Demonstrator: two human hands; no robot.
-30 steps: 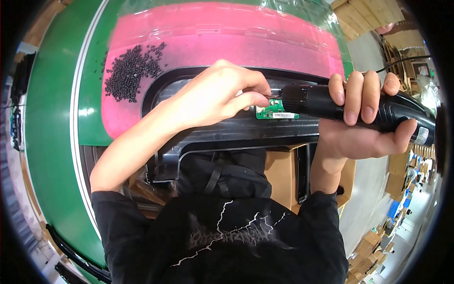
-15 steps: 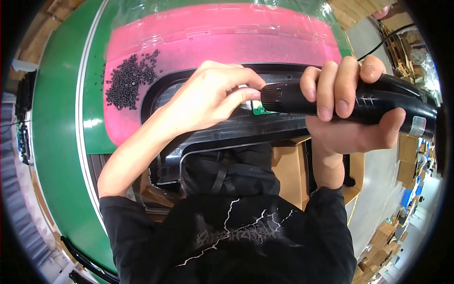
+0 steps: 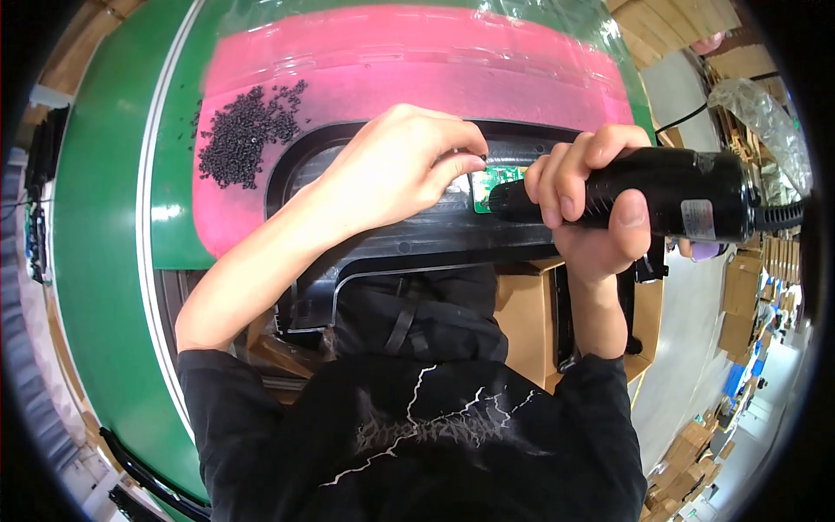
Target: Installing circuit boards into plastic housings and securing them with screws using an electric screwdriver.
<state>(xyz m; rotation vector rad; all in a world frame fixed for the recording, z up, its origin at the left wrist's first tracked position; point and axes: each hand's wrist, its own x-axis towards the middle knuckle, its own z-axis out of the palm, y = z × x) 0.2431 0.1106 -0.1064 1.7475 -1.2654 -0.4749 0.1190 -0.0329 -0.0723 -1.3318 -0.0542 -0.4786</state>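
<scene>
My right hand (image 3: 591, 196) is wrapped around a black electric screwdriver (image 3: 670, 193), held nearly level with its ribbed nose pointing left. That nose is over a green circuit board (image 3: 484, 198), which lies in a long black plastic housing (image 3: 409, 239). My left hand (image 3: 404, 165) pinches thumb and forefinger together just above the board's left end. A tiny dark piece, seemingly a small black screw (image 3: 484, 158), shows at those fingertips. The screwdriver's tip and part of the board are hidden behind the tool and my right fingers.
A pile of small black screws (image 3: 235, 143) lies on the pink mat (image 3: 417, 91), left of the housing. Below the housing stands an open cardboard box (image 3: 524, 322). The screwdriver's cable (image 3: 778, 216) runs off to the right. Clear plastic sheeting covers the mat's far side.
The screwdriver's rear has swung down and toward me, and its nose has dropped away from my left fingertips onto the board's near side. More of the board shows now.
</scene>
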